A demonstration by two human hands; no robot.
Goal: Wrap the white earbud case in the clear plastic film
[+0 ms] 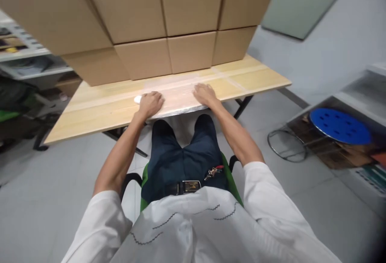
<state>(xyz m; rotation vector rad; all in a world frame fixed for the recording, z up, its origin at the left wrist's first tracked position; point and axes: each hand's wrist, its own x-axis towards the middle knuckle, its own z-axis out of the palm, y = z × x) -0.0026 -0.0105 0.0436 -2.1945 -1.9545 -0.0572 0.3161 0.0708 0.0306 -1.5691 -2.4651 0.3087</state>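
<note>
My left hand [151, 104] rests palm down near the front edge of the wooden table [99, 110], its fingers loosely bent on the surface. Just to its left, touching or close beside it, lies a small white rounded object [138, 99] whose kind I cannot make out. My right hand [205, 94] also lies on the table top, fingers stretched forward, with nothing seen in it. Between the hands, clear shiny tape or film [177, 96] covers a strip of the wood and the front edge. What lies under either palm is hidden.
Large cardboard boxes [193, 52] stand in two rows along the back of the table. To the right on the floor is a blue round stool [340, 125] by a grey-white bench. White shelves [36, 56] with goods are at the left. I sit on a green chair [230, 174].
</note>
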